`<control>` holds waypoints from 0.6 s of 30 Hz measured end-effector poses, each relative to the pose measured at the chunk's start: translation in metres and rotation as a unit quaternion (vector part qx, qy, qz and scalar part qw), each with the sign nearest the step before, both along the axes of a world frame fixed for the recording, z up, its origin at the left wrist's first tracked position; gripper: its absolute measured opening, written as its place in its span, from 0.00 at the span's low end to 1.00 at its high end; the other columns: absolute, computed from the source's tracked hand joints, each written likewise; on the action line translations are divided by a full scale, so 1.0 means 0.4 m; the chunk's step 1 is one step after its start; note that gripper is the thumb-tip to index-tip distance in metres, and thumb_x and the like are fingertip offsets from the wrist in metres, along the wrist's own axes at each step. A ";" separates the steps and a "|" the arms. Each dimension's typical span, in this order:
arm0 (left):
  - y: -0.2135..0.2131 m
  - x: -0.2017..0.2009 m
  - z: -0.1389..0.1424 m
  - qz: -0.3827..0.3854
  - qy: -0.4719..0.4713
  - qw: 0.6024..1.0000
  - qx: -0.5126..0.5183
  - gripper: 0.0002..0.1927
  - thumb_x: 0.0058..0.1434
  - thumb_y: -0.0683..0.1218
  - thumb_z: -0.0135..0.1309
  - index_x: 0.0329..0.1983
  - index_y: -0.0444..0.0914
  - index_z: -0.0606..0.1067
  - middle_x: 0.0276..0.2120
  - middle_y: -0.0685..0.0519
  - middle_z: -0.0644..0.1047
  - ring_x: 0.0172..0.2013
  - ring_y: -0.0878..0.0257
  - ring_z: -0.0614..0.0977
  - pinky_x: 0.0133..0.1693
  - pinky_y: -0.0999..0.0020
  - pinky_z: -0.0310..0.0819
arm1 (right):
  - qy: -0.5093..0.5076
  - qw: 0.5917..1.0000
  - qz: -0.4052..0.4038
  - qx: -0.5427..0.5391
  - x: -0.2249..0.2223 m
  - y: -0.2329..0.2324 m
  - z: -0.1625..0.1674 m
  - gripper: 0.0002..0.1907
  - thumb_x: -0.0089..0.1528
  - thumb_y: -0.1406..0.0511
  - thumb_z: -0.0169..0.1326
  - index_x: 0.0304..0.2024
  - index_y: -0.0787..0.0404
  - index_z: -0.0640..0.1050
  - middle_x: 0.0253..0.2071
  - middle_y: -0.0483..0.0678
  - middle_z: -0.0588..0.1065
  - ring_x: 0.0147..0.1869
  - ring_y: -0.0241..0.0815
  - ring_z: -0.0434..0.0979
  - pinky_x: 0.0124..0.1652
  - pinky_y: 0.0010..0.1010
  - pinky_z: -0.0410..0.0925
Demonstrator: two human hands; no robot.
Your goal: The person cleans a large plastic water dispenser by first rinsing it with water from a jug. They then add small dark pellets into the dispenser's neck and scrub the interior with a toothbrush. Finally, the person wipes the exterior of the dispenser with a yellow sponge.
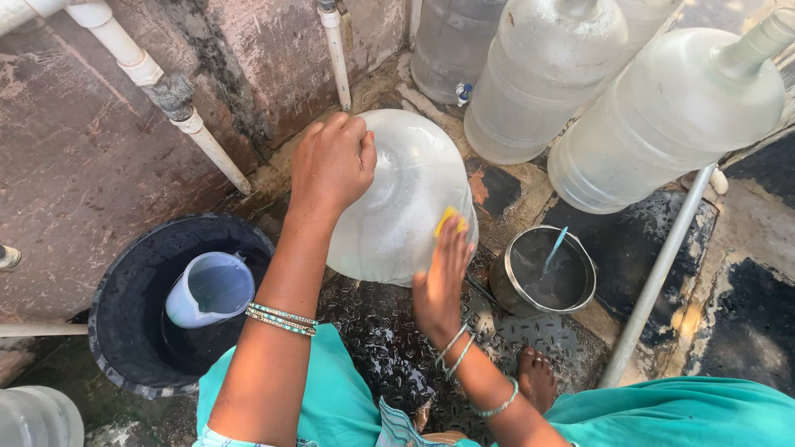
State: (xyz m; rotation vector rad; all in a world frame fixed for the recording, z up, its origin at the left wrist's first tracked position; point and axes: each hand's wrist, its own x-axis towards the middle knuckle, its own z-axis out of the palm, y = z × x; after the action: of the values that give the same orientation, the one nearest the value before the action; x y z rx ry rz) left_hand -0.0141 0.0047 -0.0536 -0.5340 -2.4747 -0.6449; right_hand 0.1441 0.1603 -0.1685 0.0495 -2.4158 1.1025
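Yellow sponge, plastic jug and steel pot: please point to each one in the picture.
yellow sponge (pixel 448 218), head view, on the corner showing above the right hand's fingers.
plastic jug (pixel 211 290), head view, on its inner wall, inside the black bucket.
steel pot (pixel 505 285), head view, on its left outer wall.

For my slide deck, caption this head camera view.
Left hand steadies a large clear plastic water jug while right hand presses a yellow sponge against it.
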 end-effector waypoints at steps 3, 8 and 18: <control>0.018 0.004 -0.001 0.037 -0.003 0.999 0.002 0.11 0.65 0.49 0.53 0.31 0.38 0.77 0.34 0.47 0.78 0.38 0.45 0.80 0.36 0.48 0.76 | 0.014 1.000 -0.001 -0.002 -0.032 0.023 -0.018 0.54 0.67 0.33 0.21 0.77 0.69 0.40 0.81 0.67 0.38 0.86 0.65 0.31 0.77 0.55 0.29; 0.030 0.008 0.003 0.098 -0.002 0.995 0.016 0.10 0.66 0.48 0.51 0.34 0.38 0.78 0.35 0.47 0.78 0.38 0.44 0.80 0.37 0.49 0.76 | 0.037 0.993 0.097 0.051 0.092 -0.046 -0.133 0.53 0.70 0.35 0.32 0.78 0.68 0.39 0.80 0.67 0.32 0.84 0.71 0.29 0.75 0.61 0.31; 0.023 0.019 0.034 0.005 -0.016 1.000 0.002 0.09 0.65 0.47 0.52 0.32 0.39 0.76 0.35 0.50 0.78 0.37 0.46 0.79 0.37 0.49 0.74 | 0.026 0.978 -0.016 0.208 -0.122 0.069 0.056 0.32 0.70 0.41 0.35 0.71 0.41 0.68 0.79 0.51 0.55 0.84 0.66 0.40 0.73 0.68 0.30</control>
State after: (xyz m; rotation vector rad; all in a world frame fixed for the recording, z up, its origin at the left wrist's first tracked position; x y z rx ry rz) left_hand -0.0064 0.0138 -0.0401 -0.5143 -2.5031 -0.6585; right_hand 0.0952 0.1877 -0.1460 0.1733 -2.5488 0.5566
